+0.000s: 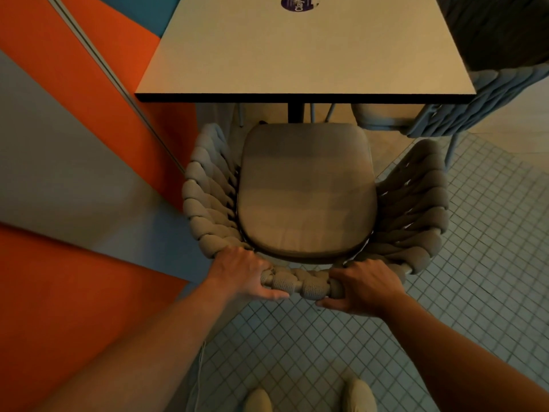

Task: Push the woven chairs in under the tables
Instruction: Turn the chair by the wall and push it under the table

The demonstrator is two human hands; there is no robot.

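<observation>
A grey woven chair (306, 197) with a tan seat cushion stands in front of me, facing a square pale table (303, 55). The cushion's front edge sits just short of the table's near edge, and the whole seat shows. My left hand (246, 273) grips the left part of the chair's thick braided back rim, fingers curled over it. My right hand (364, 288) grips the same rim further right. The table's dark post shows under its near edge.
A painted orange, grey and blue wall (74, 162) runs close along the chair's left side. A second woven chair (463, 114), blue-grey, stands at the table's right. Small square floor tiles (490, 233) spread to the right and behind. A purple sticker (297, 2) lies on the tabletop.
</observation>
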